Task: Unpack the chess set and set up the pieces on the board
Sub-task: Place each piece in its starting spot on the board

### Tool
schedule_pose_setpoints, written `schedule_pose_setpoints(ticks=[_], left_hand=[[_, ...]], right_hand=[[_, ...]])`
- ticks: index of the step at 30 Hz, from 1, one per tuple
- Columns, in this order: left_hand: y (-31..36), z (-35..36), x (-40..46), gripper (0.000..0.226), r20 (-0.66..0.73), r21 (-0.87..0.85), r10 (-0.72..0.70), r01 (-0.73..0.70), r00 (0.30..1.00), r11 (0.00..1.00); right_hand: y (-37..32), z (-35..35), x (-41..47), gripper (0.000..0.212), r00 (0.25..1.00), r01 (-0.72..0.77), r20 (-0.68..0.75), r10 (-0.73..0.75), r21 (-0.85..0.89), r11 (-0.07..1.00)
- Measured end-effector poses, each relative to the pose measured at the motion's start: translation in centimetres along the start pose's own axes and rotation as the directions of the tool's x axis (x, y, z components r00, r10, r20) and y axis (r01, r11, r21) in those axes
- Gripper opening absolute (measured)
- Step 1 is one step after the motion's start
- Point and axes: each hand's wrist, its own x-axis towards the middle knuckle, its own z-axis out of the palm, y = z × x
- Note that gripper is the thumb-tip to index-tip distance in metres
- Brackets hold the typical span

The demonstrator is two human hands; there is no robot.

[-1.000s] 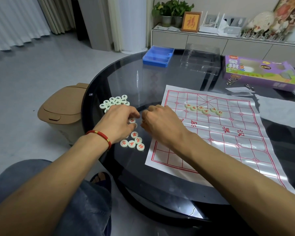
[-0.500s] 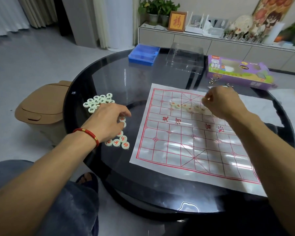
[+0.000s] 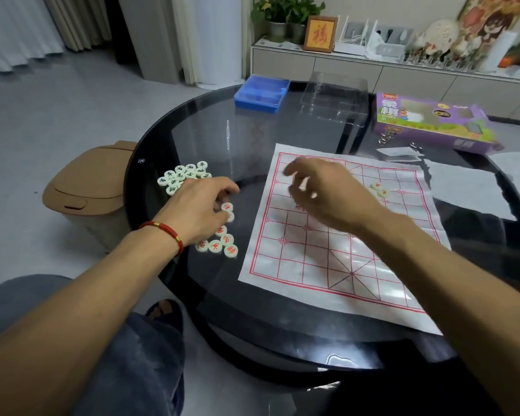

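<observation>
Now the left hand (image 3: pixel 198 210) curls over the red-marked pieces (image 3: pixel 219 241) on the table (image 3: pixel 192 121); the blurred right hand (image 3: pixel 321 193), loosely spread, seemingly empty, hovers above the board (image 3: pixel 336 265). Pinch one disc, seat it squarely on an intersection.

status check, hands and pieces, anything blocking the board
Left hand curled over red pieces beside board. Right hand blurred above board, grip unclear. Two pieces visible on board. Nothing blocking.
</observation>
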Motion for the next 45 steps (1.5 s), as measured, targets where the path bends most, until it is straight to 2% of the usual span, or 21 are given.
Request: schedule_pose_setpoints(ticks=[2, 4, 7, 10, 14, 19, 26, 29, 32, 35, 42, 45], left_hand=[[0.0, -0.3, 0.0, 0.045, -0.012, -0.023, -0.016, 0.016, 1.000, 1.000], [-0.1, -0.8, -0.3, 0.044, -0.042, -0.036, -0.038, 0.036, 0.998, 0.999], [-0.4, -1.5, -0.9, 0.045, -0.068, -0.014, -0.029, 0.028, 0.997, 1.000], [-0.9, -1.8, -1.5, 0.046, -0.057, -0.006, -0.046, 0.046, 0.997, 0.999], [-1.4, -2.1, -1.6, 0.048, -0.075, -0.004, -0.076, 0.076, 0.994, 0.997], [-1.0, -1.9, -1.3, 0.045, -0.084, -0.004, -0.045, 0.045, 0.995, 0.999], [-0.4, -1.7, -1.1, 0.043, -0.106, -0.009, -0.018, 0.017, 0.994, 1.000], [-0.6, -1.6, -1.1, 0.042, -0.113, -0.013, -0.015, 0.014, 0.993, 1.000], [-0.9, -1.5, -1.1, 0.040, -0.106, -0.003, -0.023, 0.022, 0.994, 1.000], [-1.0, -1.4, -1.0, 0.040, -0.097, -0.002, -0.033, 0.033, 0.995, 0.999], [-0.8, -1.4, -1.1, 0.039, -0.086, -0.001, -0.051, 0.051, 0.995, 0.999], [-0.9, -1.5, -1.1, 0.038, -0.086, 0.006, -0.057, 0.057, 0.995, 0.998]], right_hand=[[-3.3, 2.0, 0.4, 0.033, 0.986, 0.156, 0.066, -0.156, 0.000, 0.988], [-5.2, 3.8, 1.0, 0.040, 0.966, 0.249, 0.077, -0.247, -0.019, 0.968], [-5.9, 5.7, 1.9, 0.046, 0.935, 0.348, 0.113, -0.336, -0.105, 0.932], [-6.0, 6.5, 2.4, 0.036, 0.918, 0.385, 0.130, -0.374, -0.081, 0.919], [-6.0, 6.4, 2.7, 0.030, 0.934, 0.343, 0.123, -0.335, -0.047, 0.938], [-5.7, 6.4, 3.2, 0.024, 0.945, 0.300, 0.140, -0.295, -0.014, 0.954], [-5.5, 4.9, 3.7, 0.022, 0.948, 0.275, 0.181, -0.263, -0.047, 0.960], [-2.4, 2.2, 5.0, 0.020, 0.977, 0.191, 0.107, -0.183, -0.071, 0.979], [3.7, 0.2, 5.2, 0.019, 1.000, -0.007, -0.012, 0.005, -0.164, 0.987], [8.4, -0.5, 4.1, 0.022, 0.990, -0.138, -0.012, 0.140, -0.248, 0.959], [11.1, -0.7, 4.0, 0.030, 0.975, -0.205, 0.038, 0.221, -0.252, 0.946], [10.9, -1.1, 4.2, 0.021, 0.982, -0.186, -0.022, 0.185, -0.219, 0.958]])
